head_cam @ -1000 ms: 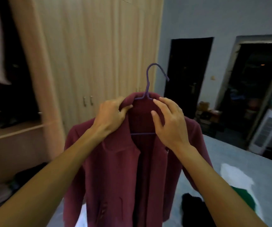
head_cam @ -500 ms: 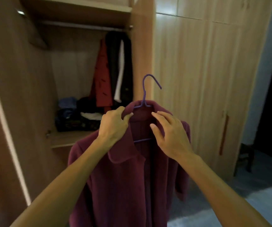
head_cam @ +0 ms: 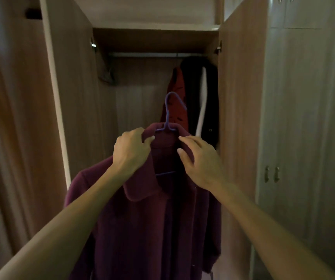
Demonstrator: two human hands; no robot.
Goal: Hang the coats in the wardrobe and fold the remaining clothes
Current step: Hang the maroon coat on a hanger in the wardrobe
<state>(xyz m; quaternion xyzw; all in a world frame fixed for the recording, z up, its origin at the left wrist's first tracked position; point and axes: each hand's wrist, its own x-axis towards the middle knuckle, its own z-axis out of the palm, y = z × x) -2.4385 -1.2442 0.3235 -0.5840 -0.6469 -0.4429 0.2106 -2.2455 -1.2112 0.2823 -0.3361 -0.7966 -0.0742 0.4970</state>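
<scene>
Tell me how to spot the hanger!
Find the open wardrobe. In front of it a maroon coat is held up, and the hanger sticks out of its collar. It is a thin purple hook, off the rail where the red coat hangs.

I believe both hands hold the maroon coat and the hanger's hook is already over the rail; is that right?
Not quite: the head view shows the hook free, below the rail; the left hand and right hand do hold the coat.

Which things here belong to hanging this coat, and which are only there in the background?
For the job: maroon coat, purple hanger, wardrobe rail, left hand, right hand.
Only there: red garment, black garment, door handles.
</scene>
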